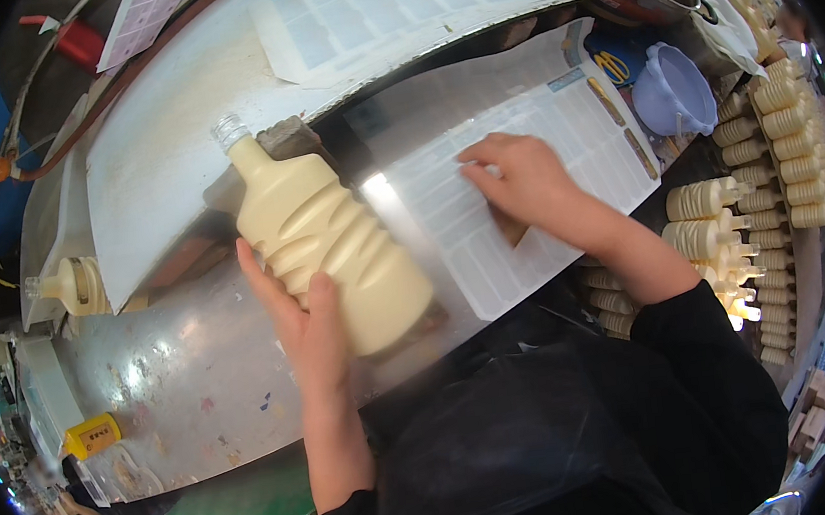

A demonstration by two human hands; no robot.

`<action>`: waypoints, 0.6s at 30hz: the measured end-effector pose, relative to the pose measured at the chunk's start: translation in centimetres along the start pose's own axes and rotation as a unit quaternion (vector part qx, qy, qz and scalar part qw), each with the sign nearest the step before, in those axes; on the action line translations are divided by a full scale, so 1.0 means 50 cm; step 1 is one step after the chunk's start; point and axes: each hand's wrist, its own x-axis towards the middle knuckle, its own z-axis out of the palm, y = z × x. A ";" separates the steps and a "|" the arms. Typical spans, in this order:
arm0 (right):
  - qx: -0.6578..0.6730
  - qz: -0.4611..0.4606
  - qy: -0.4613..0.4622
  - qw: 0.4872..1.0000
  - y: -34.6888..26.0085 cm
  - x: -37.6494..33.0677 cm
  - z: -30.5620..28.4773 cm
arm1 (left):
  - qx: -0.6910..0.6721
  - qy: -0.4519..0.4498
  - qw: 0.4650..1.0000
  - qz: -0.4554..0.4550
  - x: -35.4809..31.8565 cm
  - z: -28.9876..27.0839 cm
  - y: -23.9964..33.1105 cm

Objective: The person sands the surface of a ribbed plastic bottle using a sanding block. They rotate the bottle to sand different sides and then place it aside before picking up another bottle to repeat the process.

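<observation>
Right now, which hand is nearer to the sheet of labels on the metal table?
Right. The right hand rests on the sheet of labels, fingers pressing it. The left hand is apart, holding the cream bottle left of it.

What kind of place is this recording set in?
Probably a bottling or labelling station in a small factory: rows of cream-filled bottles, label sheets on a steel table, left hand holding one bottle.

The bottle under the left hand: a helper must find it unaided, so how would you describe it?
On the shiny metal worktable, the left hand grips a cream ribbed bottle lying on its side. Unlike the bottles stacked at right, it lies alone, neck uncapped.
</observation>
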 end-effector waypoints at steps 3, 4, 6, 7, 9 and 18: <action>-0.073 -0.027 -0.037 0.996 0.074 -0.035 -0.020 | -0.002 0.001 1.000 -0.013 -0.016 0.003 0.003; -0.076 -0.045 -0.045 0.995 0.075 -0.050 -0.019 | -0.002 0.007 1.000 -0.008 -0.020 0.005 0.004; -0.090 -0.041 -0.074 0.992 0.066 -0.071 -0.015 | -0.001 0.021 1.000 0.001 -0.029 0.010 0.002; -0.111 -0.040 -0.081 0.990 0.068 -0.077 -0.010 | 0.007 0.022 1.000 0.003 -0.032 0.012 0.003; -0.156 -0.022 -0.106 0.982 0.061 -0.099 -0.005 | 0.025 0.024 0.999 0.006 -0.040 0.015 0.004; -0.089 -0.005 -0.102 0.991 0.040 -0.114 -0.022 | 0.109 0.032 0.991 0.066 -0.067 0.020 -0.009</action>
